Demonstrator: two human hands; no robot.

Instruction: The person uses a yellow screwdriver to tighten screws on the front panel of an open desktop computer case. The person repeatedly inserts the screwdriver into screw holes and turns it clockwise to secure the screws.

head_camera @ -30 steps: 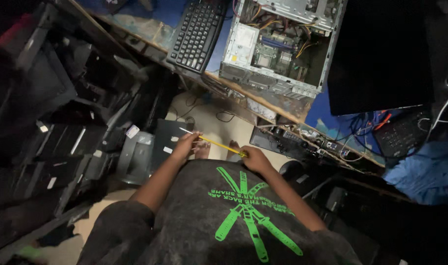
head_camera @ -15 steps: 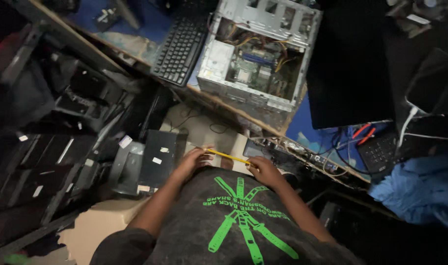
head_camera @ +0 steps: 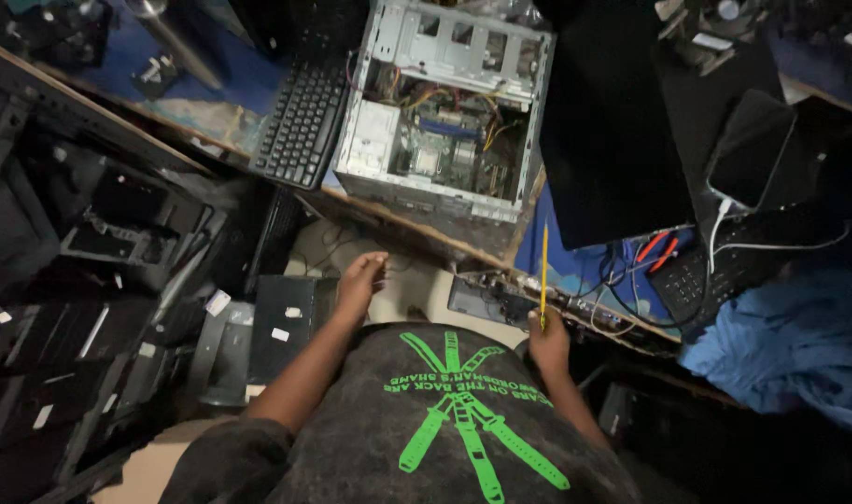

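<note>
Yellow pencil (head_camera: 543,271) upright in right hand (head_camera: 548,338); left hand (head_camera: 361,281) empty.

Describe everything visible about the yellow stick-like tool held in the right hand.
The yellow tool is a thin, straight rod, pencil-like, in plain yellow; its material cannot be told. The right hand grips its lower end, so it stands nearly upright in the picture, its free tip pointing toward the open computer case on the bench. Nothing else touches it; the left hand is apart and empty.
</note>
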